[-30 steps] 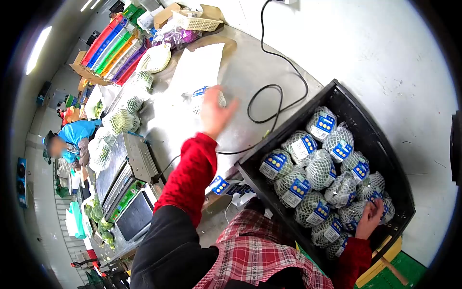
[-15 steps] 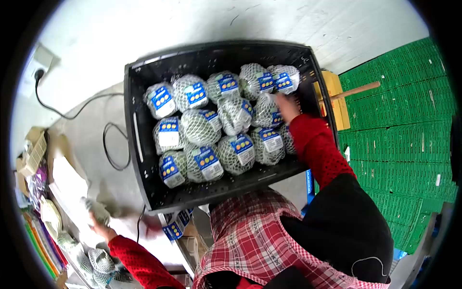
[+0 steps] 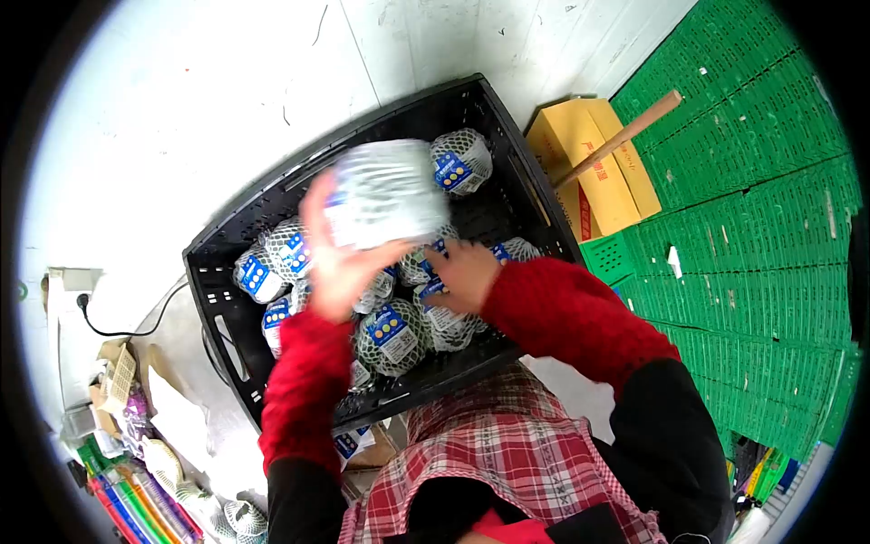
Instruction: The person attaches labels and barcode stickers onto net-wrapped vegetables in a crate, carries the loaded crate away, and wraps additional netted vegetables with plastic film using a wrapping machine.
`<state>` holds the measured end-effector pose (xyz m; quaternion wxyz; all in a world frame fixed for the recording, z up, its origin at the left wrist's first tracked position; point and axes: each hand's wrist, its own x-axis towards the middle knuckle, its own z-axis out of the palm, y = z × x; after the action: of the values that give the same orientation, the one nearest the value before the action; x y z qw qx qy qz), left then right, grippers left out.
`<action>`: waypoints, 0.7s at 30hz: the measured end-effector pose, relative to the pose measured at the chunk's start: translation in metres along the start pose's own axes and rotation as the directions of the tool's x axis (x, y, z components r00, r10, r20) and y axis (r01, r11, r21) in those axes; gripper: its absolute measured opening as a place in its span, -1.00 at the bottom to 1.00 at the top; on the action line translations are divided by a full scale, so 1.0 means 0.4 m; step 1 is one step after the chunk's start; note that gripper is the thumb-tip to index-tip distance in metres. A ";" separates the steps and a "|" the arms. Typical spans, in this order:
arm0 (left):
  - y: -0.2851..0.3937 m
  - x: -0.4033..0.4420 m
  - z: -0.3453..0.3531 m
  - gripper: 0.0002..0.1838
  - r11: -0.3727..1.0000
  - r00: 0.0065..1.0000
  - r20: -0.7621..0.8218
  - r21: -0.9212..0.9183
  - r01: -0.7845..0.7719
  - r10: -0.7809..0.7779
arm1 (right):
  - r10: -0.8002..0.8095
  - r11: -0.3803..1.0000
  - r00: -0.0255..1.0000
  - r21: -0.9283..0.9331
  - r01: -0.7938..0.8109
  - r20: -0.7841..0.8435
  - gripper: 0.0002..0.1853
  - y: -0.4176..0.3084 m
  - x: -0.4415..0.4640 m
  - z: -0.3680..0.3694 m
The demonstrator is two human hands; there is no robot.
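Observation:
A round, pale item in white netting, smeared by motion, is raised above the black crate. My left hand is closed around its left and lower side, fingers curved. Inside the crate, my right hand has its fingers apart and rests on netted pieces with blue labels. Below both hands sits a round greenish netted fruit with a blue-and-white label. Another netted fruit lies at the crate's back right. Several more fill the left and front, partly hidden by my arms.
A yellow cardboard box with a wooden stick stands right of the crate. Green plastic crates are stacked along the right side. A white wall rises behind. At left are a power cord and colourful rolls.
My left hand has come from the lower left to above the crate, now holding a netted item. My right hand has moved left and toward me. The view has turned, and the crate appears tilted.

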<state>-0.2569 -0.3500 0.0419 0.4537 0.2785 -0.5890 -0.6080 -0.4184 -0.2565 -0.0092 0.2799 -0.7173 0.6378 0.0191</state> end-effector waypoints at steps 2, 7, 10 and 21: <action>-0.121 0.030 0.136 0.15 0.772 0.988 -0.005 0.625 -0.118 0.154 | -0.134 0.979 0.984 0.136 0.149 -0.117 -0.35 0.024 -0.105 -0.008; -0.345 -0.030 0.254 0.07 0.463 0.976 0.162 0.861 -0.211 0.142 | -0.124 0.876 0.845 0.342 0.339 -0.521 -0.61 0.097 -0.284 -0.017; -0.358 -0.030 0.305 0.03 0.132 0.957 0.282 0.953 -0.271 -0.071 | -0.028 0.884 0.744 0.331 0.330 -0.668 -0.63 0.139 -0.321 -0.095; 0.012 -0.279 -0.493 -0.22 -0.270 0.694 -0.449 0.693 0.668 0.563 | 0.417 0.472 0.869 0.881 0.044 -0.267 -0.76 0.352 -0.090 -0.072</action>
<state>-0.0354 -0.3427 -0.0051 0.1825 0.7585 -0.5651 0.2684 -0.5650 -0.2404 -0.0239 0.4421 -0.3850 0.6819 -0.4374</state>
